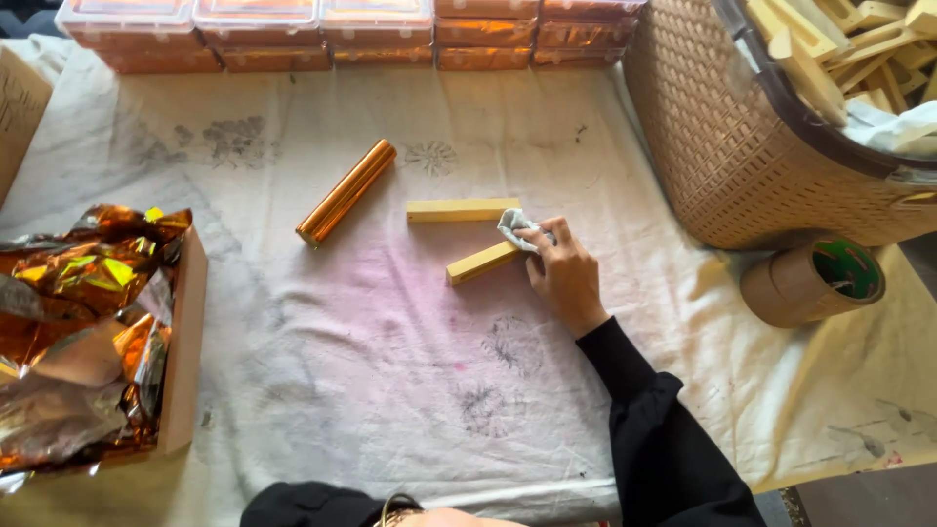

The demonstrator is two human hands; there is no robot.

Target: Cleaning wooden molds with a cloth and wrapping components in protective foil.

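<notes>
- A table under a stained white cloth [371, 390] carries everything.
- Two yellow wooden bars [462, 210] lie mid-table, close together.
- A copper foil roll [346, 192] lies left of them.
- A box of crumpled foil [181, 342] sits at the left edge.
- Clear lidded boxes [254, 34] line the far edge.
- A woven basket [722, 146] and brown tape rolls [800, 288] stand right.

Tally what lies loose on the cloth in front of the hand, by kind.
Yellow wooden blocks: 2
Copper foil roll: 1
Small rag under the right hand: 1
Total: 4
</notes>
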